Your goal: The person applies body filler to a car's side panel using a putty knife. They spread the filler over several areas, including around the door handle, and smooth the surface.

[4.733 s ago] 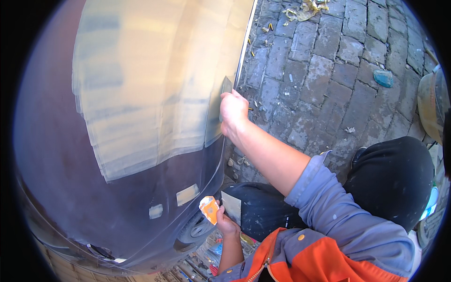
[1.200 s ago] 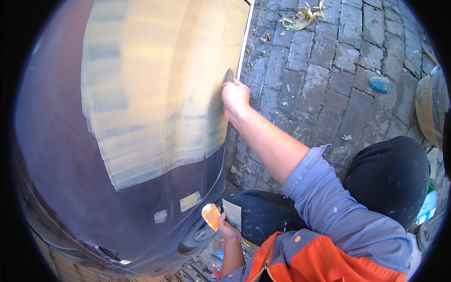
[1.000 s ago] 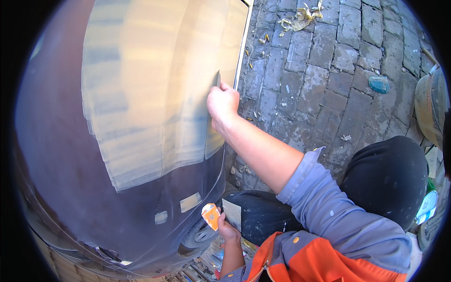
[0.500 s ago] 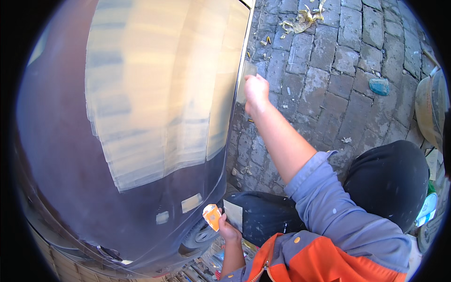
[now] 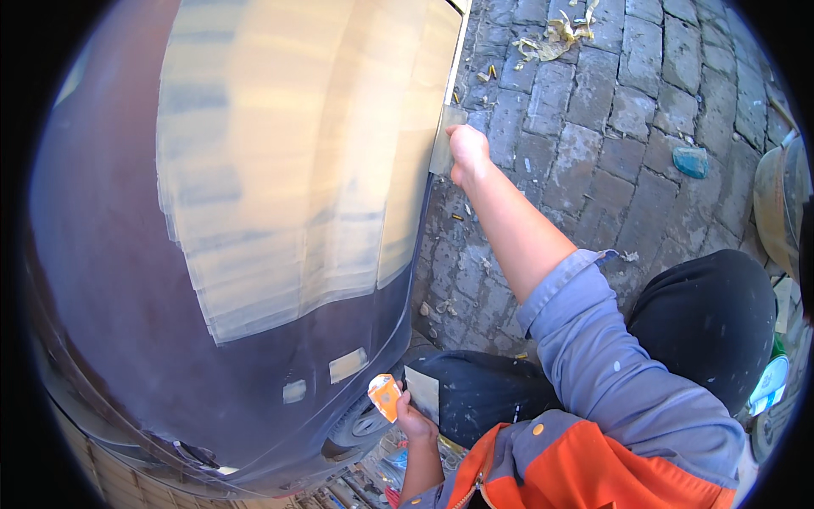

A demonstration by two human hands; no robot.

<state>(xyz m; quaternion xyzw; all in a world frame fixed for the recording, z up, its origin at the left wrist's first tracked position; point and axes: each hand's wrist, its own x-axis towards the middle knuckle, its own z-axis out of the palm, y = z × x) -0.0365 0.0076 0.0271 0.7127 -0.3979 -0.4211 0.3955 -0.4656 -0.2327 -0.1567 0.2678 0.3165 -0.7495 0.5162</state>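
A dark car panel (image 5: 127,254) carries a broad patch of cream body filler (image 5: 271,170) and two small filler spots. My right hand (image 5: 469,154), arm stretched forward, is closed on a flat greyish spreader (image 5: 442,151) lying against the panel's right edge, beside the patch. Low in the middle, my left hand (image 5: 415,422) is closed around an orange piece with a whitish rim (image 5: 386,397), perhaps a scraper with filler on it. A pale flat sheet (image 5: 423,394) stands out beside its fingers; whether that hand holds it too is not clear.
Grey paving bricks (image 5: 627,110) run along the car's right side, with crumpled scraps (image 5: 555,38) and a teal block (image 5: 690,162) on them. A round tub (image 5: 776,195) stands far right, a green-and-white can (image 5: 770,382) below it. The car's wheel (image 5: 365,420) is near my left hand.
My right hand and its spreader have moved slightly, and the spreader now shows sharply against the panel edge. My left hand stays almost where it was, with the view shifted a little.
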